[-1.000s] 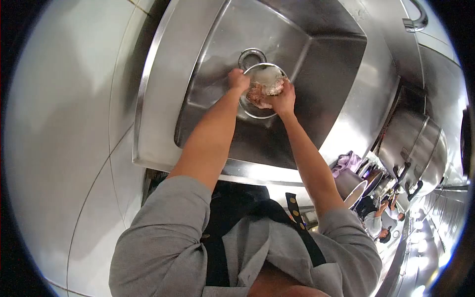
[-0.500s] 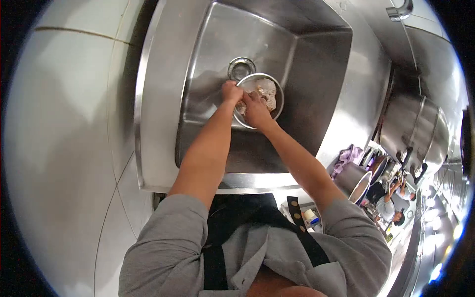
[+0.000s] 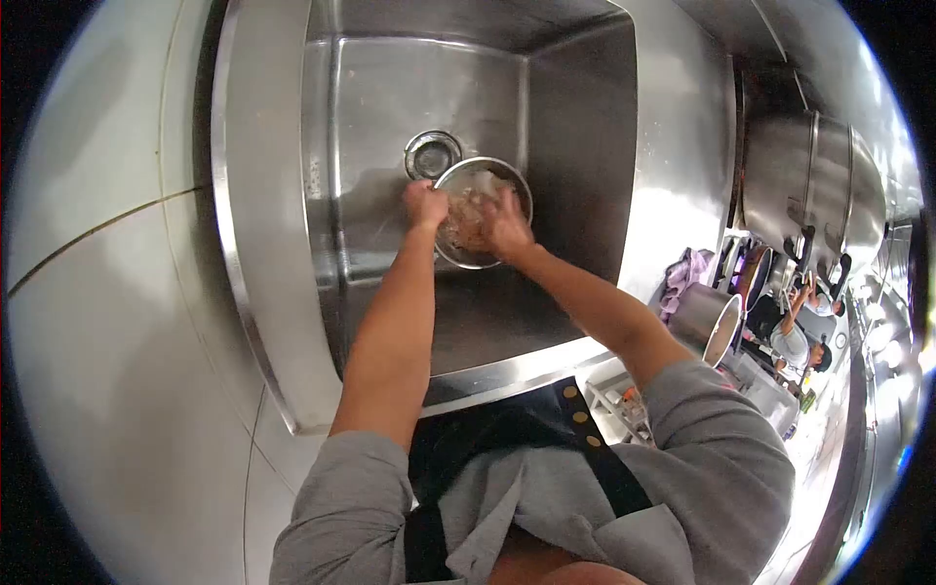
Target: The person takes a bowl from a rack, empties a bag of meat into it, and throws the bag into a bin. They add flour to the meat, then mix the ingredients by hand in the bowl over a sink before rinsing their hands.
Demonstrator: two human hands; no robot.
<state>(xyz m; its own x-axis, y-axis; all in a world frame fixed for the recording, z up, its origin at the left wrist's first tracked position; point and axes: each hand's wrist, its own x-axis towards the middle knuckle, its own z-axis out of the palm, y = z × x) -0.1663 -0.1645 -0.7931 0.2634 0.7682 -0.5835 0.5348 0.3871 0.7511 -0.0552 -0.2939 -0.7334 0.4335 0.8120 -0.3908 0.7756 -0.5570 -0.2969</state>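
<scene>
Metal bowl (image 3: 478, 162) in sink (image 3: 419, 93), beside drain (image 3: 431, 156), purple cloth (image 3: 685, 276) outside

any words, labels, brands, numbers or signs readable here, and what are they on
None can be read.
Metal bowl, sink and black apron: no lettering that I can make out.
Small items by the right sleeve: too small and blurred to tell.
Round white disc in the background: too small to read any marks.
</scene>
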